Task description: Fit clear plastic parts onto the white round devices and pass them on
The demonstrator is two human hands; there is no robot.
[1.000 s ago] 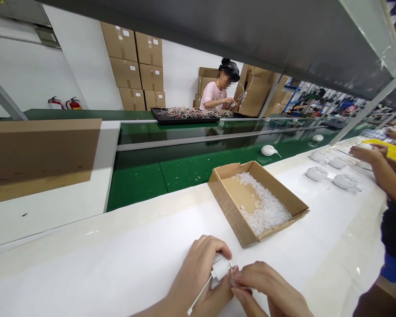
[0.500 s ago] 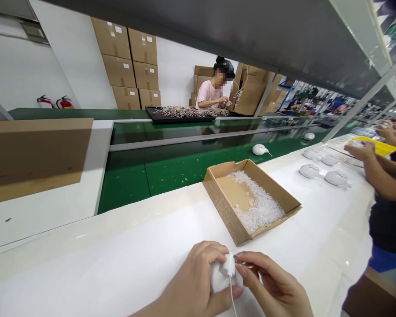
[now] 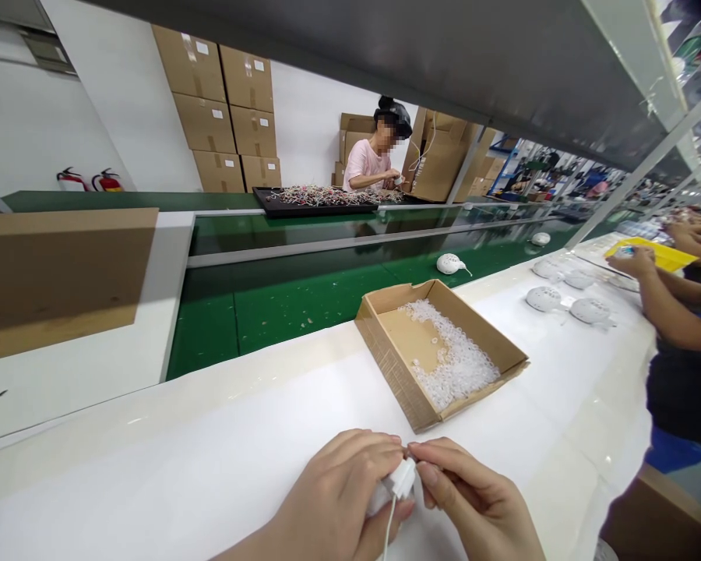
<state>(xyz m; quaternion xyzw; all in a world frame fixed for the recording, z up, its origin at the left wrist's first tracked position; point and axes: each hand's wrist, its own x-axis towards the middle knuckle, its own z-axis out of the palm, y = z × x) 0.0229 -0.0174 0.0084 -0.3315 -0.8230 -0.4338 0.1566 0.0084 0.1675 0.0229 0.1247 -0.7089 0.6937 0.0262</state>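
In the head view, the left hand [image 3: 350, 483] is curled around a white piece [image 3: 403, 478], fingers over it and thumb below. The piece sits right between the hands, far in from the worktop's [image 3: 227, 444] far edge, nearer the person than the cardboard box [image 3: 389, 366]. It leans, with its cord [image 3: 389, 526] hanging toward the person. The right hand's [image 3: 419, 460] finger and thumb are almost pinched at the piece's right side; I can't tell if they hold anything.

nothing readable from where I stand, small white labels [image 3: 216, 114] on the stacked boxes [image 3: 204, 128], their print too tiny to make out, faint marks on the large box [image 3: 444, 160], illegible
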